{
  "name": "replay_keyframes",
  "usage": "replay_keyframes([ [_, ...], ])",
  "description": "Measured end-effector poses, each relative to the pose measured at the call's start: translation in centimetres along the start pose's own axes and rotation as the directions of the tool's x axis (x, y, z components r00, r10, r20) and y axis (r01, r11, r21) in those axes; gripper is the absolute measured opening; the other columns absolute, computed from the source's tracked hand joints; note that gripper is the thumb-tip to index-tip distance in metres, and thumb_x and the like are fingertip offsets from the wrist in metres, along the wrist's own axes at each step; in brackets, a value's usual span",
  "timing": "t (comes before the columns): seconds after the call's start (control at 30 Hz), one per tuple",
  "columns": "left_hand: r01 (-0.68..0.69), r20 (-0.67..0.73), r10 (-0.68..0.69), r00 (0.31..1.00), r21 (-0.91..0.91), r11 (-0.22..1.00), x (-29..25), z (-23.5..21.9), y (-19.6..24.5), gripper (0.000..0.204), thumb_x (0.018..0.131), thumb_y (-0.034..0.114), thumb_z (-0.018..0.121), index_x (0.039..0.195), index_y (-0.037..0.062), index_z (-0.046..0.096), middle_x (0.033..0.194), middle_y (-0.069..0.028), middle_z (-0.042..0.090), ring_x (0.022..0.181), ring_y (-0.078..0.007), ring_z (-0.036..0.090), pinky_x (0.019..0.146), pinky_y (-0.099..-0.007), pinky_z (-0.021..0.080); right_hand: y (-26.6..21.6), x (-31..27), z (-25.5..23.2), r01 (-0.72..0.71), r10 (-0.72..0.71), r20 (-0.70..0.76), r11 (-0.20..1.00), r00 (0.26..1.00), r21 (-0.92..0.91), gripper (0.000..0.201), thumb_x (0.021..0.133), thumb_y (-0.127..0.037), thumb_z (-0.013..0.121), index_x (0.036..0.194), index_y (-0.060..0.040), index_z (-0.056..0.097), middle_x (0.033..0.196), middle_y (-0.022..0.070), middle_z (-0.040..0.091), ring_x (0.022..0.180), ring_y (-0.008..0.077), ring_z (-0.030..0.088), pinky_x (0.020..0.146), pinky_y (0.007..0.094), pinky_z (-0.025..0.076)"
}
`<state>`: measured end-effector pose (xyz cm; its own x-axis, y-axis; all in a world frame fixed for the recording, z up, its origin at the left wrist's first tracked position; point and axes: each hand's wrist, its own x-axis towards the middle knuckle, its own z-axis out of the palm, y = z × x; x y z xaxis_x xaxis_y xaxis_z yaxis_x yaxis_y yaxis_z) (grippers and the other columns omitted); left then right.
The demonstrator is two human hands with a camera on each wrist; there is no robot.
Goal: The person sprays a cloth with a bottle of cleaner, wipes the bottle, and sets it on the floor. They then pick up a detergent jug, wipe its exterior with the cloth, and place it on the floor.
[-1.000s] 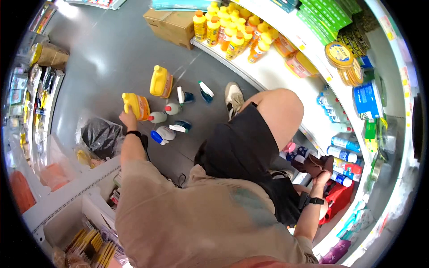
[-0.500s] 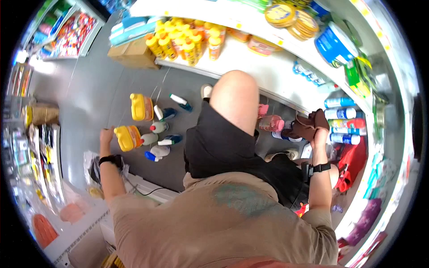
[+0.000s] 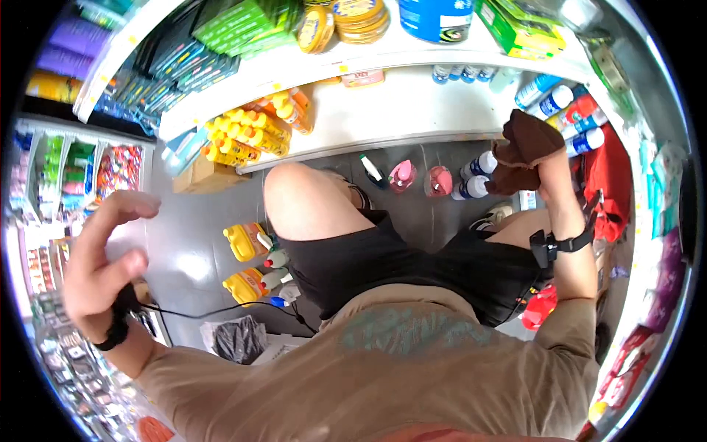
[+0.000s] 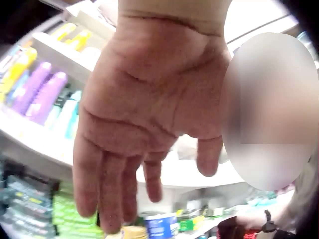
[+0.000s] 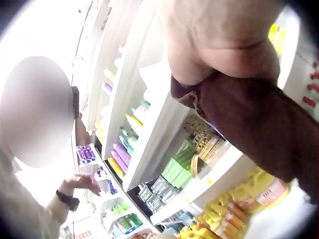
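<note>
Our left hand [image 3: 99, 269] is raised, fingers loosely spread, empty. Our right hand [image 3: 549, 173] grips a brown cloth [image 3: 524, 151]. Yellow jugs [image 3: 244, 241] and spray bottles [image 3: 276, 259] on the floor [image 3: 188, 243], not yet shelved.

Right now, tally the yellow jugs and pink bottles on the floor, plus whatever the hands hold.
Yellow jugs on the floor: 2
Pink bottles on the floor: 2
Brown cloth, gripped by the right hand: 1
Things in the left hand: 0
Total: 5
</note>
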<state>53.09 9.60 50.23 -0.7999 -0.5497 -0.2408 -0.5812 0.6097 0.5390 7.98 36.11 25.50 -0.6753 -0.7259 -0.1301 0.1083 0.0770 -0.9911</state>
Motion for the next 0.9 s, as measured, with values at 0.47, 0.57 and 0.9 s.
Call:
replay_keyframes([
  [0.47,-0.135,0.657,0.047,0.753,0.084,0.987,29.6,22.3,8.2,0.045,0.094,0.042,0.065,0.098,-0.0029,0.068,0.090,-0.0108,0.070,0.086,-0.0153,0.066,0.077,-0.0300,0.051,4.8,5.3,-0.6,-0.423,0.430,0.149,0.903,0.890,-0.078,0.014,0.075,-0.002,0.058,0.083,0.0041,0.068,0.076,0.0106,0.069,0.065,0.0185,0.064,0.056,0.0346,0.053],
  [0.57,-0.088,0.466,-0.167,0.869,0.478,0.874,36.8,29.9,2.6,0.073,0.086,0.060,0.060,0.103,-0.0108,0.068,0.103,-0.0309,0.068,0.096,-0.0410,0.068,0.087,-0.0436,0.051,4.6,4.5,-2.2,-0.448,0.453,0.096,0.891,0.886,-0.068,0.014,0.074,-0.005,0.060,0.076,0.0062,0.068,0.076,0.0159,0.070,0.064,0.0227,0.067,0.055,0.0363,0.054],
  [0.9,0.300,-0.383,-0.246,0.890,0.086,0.950,53.5,37.1,-20.5,0.083,0.068,0.036,0.087,0.128,-0.0098,0.054,0.120,-0.0246,0.062,0.105,-0.0327,0.062,0.087,-0.0390,0.052,9.0,6.2,-6.7,-0.100,0.211,0.118,0.792,0.970,-0.602,0.019,0.075,-0.008,0.063,0.089,-0.0009,0.074,0.089,0.0134,0.072,0.075,0.0210,0.067,0.066,0.0329,0.054],
])
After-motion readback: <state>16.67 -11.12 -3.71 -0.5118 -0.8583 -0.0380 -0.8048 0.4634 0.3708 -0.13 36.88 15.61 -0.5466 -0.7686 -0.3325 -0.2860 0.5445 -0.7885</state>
